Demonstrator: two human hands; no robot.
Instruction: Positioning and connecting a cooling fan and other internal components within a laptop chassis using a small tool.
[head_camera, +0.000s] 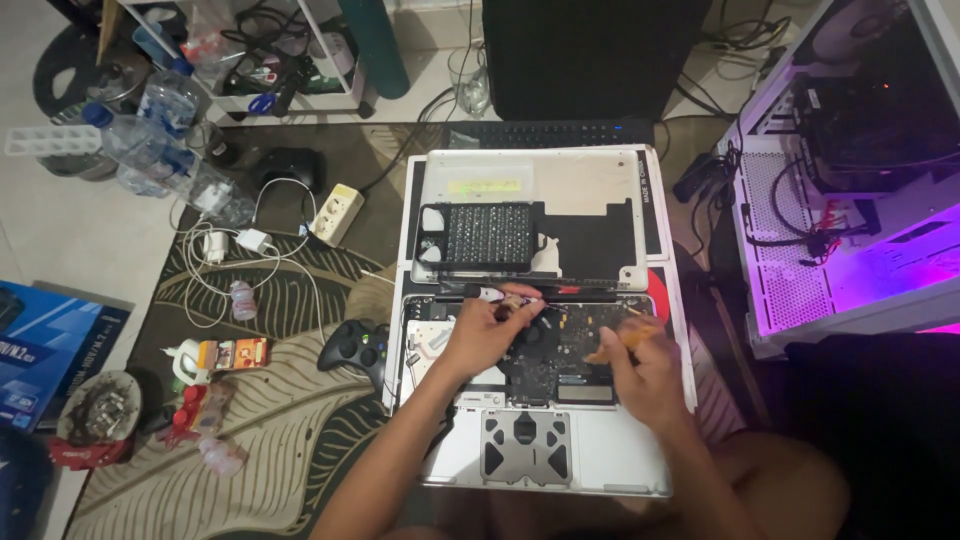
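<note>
An opened silver laptop (620, 460) lies bottom-up in front of me, its dark circuit board (570, 345) exposed. My left hand (485, 330) rests on the board's left part and pinches a small white-tipped object (492, 293) near the hinge. My right hand (645, 375) is on the board's right side, closed around an orange-handled tool (625, 338). Behind the laptop lies its removed bottom cover (590, 185) with a black screw tray (488, 236) on it.
A black game controller (352, 345), a power strip (336, 212), white chargers with cables (235, 245) and small bottles lie on the patterned mat at left. A lit white computer case (850, 200) stands open at right. A black keyboard (550, 132) sits behind.
</note>
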